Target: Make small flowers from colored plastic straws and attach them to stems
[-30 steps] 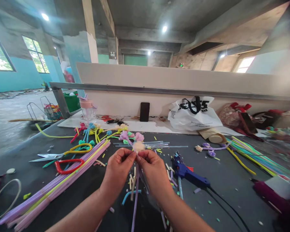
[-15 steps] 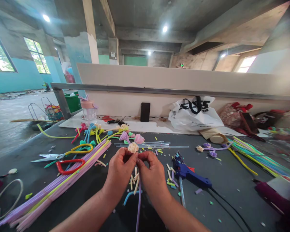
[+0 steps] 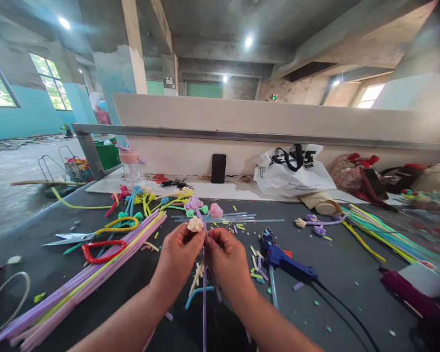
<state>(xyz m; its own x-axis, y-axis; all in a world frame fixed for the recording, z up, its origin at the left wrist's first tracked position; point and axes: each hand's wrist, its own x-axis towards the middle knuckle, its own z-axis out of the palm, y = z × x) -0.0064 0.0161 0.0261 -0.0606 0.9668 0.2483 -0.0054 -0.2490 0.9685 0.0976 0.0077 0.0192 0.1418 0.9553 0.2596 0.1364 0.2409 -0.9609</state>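
My left hand is closed in a pinch at the base of a cream pipe-cleaner flower. Against it, my right hand pinches a purple pipe-cleaner stem that hangs down toward me. Just above the fingertips stand a pink flower and a lilac flower; the fingers hide how their stems join. Cream offcuts and a bent blue piece lie under the hands. A blue hot glue gun rests to the right of my right hand.
Left are scissors and a bundle of pipe cleaners. Glue sticks lie beyond the hands. Along the back stand a phone, a lidded cup and a white bag. More pipe cleaners lie right.
The cream flower has tilted slightly left and the purple stem hangs straighter. The pink and lilac flowers have shifted a little right relative to the table. Both hands keep their pinch.
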